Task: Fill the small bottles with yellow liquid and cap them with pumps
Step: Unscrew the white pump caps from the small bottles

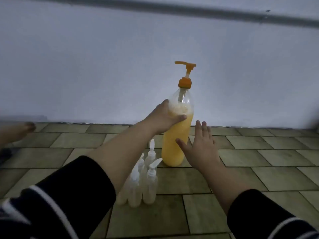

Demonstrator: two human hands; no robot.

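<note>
A tall clear bottle (174, 142) of yellow liquid stands upright on the tiled floor, topped by an orange pump (185, 75). My left hand (165, 116) grips its upper body, thumb across the front. My right hand (198, 144) has straight, spread fingers, and its thumb touches the bottle's lower right side. In front of the big bottle stand several small clear bottles (150, 181) with white pump caps, close together beside my left forearm, some partly hidden by it.
The floor (259, 161) is brown-green tile running to a pale wall (103, 66) right behind the big bottle. A person's bare foot (19, 131) shows at the far left edge. A grey pipe (189, 11) crosses the top of the wall.
</note>
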